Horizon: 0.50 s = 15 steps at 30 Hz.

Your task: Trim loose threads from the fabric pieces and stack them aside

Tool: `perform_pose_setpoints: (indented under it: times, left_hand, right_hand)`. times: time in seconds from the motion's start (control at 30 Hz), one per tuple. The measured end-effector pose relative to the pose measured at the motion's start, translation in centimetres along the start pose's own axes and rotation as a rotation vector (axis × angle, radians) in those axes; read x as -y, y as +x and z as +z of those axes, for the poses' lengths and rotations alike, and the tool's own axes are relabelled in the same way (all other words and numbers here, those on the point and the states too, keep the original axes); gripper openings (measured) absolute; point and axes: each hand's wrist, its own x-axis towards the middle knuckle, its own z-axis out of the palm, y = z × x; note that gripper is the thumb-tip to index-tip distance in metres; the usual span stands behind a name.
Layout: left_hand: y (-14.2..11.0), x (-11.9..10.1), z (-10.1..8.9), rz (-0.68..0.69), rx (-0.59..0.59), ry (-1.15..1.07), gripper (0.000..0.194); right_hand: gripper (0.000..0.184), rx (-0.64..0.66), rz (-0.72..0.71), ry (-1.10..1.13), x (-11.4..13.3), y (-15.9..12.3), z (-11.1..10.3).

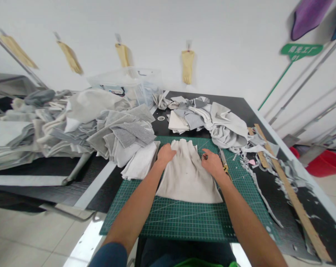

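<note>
A beige cloth piece lies spread on the green cutting mat, gathered at its far end and wide at the near edge. At its upper left edge my left hand is closed on the fabric. My right hand is by the cloth's upper right edge, fingers curled around a small dark object that I cannot make out. Just right of that hand lie scissors with yellow-and-black handles, partly hidden by the hand and forearm. A stack of folded white cloth sits left of my left hand.
Grey and white cloth heaps cover the left side; another pile stands beyond the mat. A tape roll lies between them. A wooden ruler and fabric scraps line the right edge. A clear plastic bin stands behind.
</note>
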Motion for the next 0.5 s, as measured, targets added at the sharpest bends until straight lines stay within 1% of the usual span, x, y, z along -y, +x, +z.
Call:
perform_pose_setpoints:
  times: [0.07,0.17,0.27,0.33,0.4,0.43,0.5]
  left_hand:
    - [-0.2,-0.4,-0.1,-0.004,0.033,-0.077,0.01]
    - [-1.0,-0.7,-0.4,0.036,0.07,-0.248,0.012]
    - [-2.2,-1.0,-0.4,0.092,0.108,-0.469,0.014]
    - [-3.0,-1.2,-0.3,0.118,0.134,-0.608,0.019]
    - [-3.7,-1.5,-0.3,0.133,0.157,-0.718,0.026]
    - [-4.1,-1.7,-0.3,0.134,0.178,-0.787,0.028]
    - [-4.6,-2.1,-0.5,0.117,0.253,-0.989,0.03]
  right_hand:
    - [0.041,-0.008,0.082,-0.065,-1.0,-0.2,-0.5]
    - [0.028,-0.025,0.16,-0.089,-2.4,-0.6,-1.2]
    - [0.024,-0.052,0.192,-0.08,-2.6,-0.4,-1.7]
    - [0.027,-0.059,0.156,-0.05,-2.0,0.1,-1.7]
    - [0.033,-0.058,0.103,0.034,-1.0,0.7,-1.3]
    - [0.04,-0.061,0.102,0.143,-0.5,0.9,-1.0]
    - [0.056,-0.033,0.159,0.383,0.1,1.1,-0.4]
